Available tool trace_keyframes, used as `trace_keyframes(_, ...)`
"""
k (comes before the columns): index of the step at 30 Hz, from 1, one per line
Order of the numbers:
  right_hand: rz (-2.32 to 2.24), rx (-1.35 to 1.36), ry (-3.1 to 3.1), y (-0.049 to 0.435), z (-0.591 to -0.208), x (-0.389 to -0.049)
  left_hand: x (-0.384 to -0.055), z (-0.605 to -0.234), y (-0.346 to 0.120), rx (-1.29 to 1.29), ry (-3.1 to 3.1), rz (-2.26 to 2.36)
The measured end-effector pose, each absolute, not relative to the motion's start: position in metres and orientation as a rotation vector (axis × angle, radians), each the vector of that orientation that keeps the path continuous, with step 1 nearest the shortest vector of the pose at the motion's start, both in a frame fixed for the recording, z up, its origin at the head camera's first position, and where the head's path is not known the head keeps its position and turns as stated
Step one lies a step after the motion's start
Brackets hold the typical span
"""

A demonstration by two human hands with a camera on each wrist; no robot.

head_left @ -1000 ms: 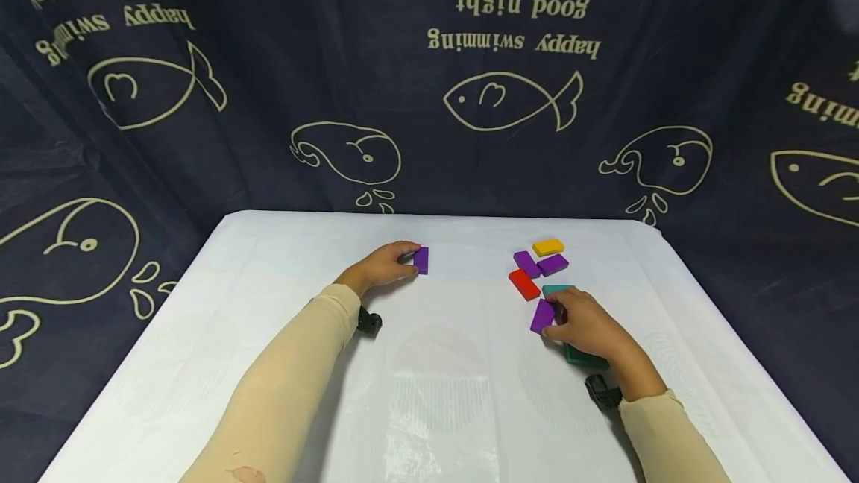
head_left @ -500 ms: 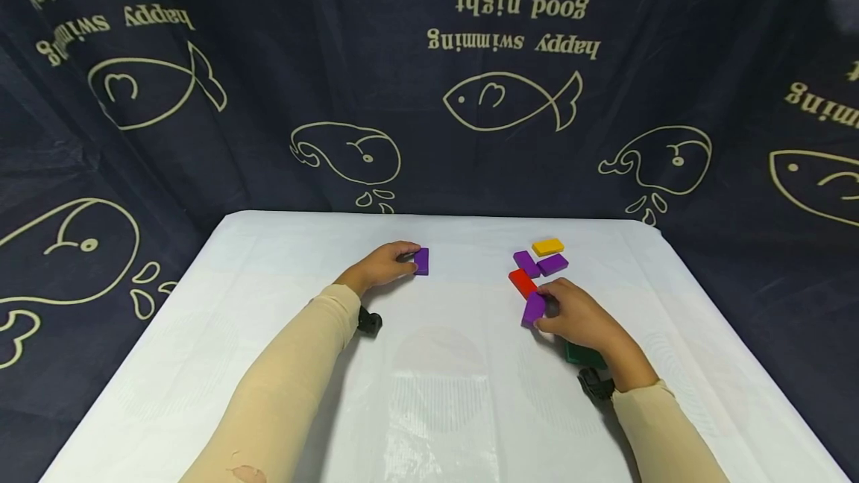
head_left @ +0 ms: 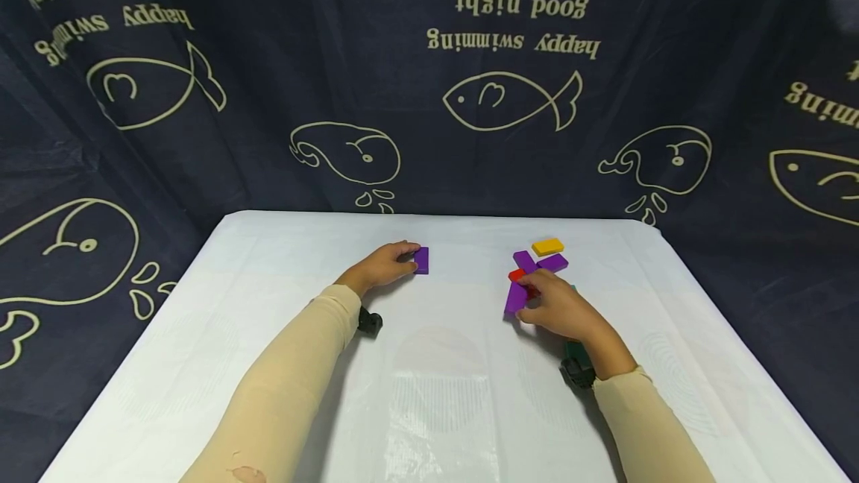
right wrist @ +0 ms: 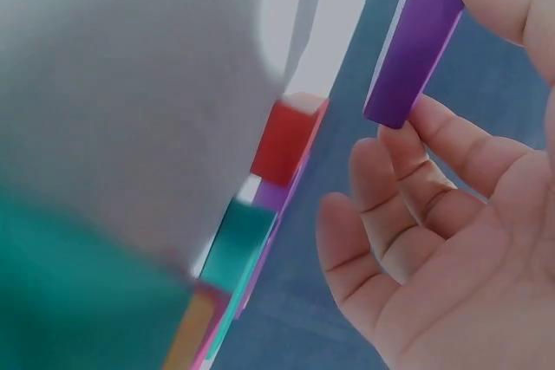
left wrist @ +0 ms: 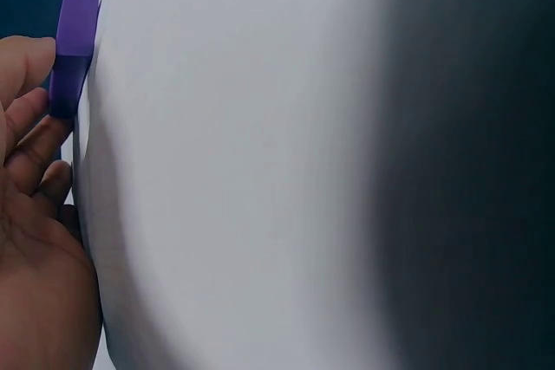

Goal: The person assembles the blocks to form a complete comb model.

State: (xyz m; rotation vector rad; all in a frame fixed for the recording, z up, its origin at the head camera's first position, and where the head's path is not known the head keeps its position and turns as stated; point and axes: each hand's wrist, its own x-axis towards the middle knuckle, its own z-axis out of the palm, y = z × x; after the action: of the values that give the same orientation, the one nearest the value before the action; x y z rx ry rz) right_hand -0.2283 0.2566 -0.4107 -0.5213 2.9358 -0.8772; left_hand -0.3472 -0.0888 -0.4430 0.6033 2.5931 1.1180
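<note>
My left hand [head_left: 382, 265] pinches a purple rectangular block [head_left: 421, 260] by its ends at the table's far middle; the left wrist view has the thumb and fingertips on this purple block [left wrist: 78, 28]. To the right, my right hand [head_left: 560, 305] pinches another purple block [head_left: 515, 300] between thumb and fingers. In the right wrist view that purple block [right wrist: 416, 45] is clear of the table, with the other fingers loosely bent below it. A red block [head_left: 516, 274] lies just behind the right hand, partly hidden by it. Two more purple blocks [head_left: 552, 264] lie beyond.
A yellow block [head_left: 548, 247] lies farthest back in the right-hand group. A dark green block [head_left: 576, 352] sits under the right wrist, partly covered. The right wrist view has a teal block [right wrist: 238, 244] beside the red one. A white cover spreads over the table [head_left: 443, 393].
My right hand has carried its purple block leftward and slightly away from me, off the teal and green blocks and in front of the red one. My left hand has stayed in place.
</note>
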Motion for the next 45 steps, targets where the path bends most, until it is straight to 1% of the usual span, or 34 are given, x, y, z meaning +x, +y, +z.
trace_keyframes(22, -0.99, -0.624, 2.894, 0.207, -0.416, -0.25, -0.348, -0.445, -0.088, 0.611, 2.598, 1.115)
trace_keyframes(31, -0.996, -0.614, 2.875, 0.184, -0.415, -0.263, -0.347, -0.442, -0.089, 0.61, 2.6, 1.108)
trace_keyframes(45, -1.152, -0.568, 2.741, 0.16, -0.419, -0.283, -0.347, -0.442, -0.088, 0.63, 2.626, 1.078)
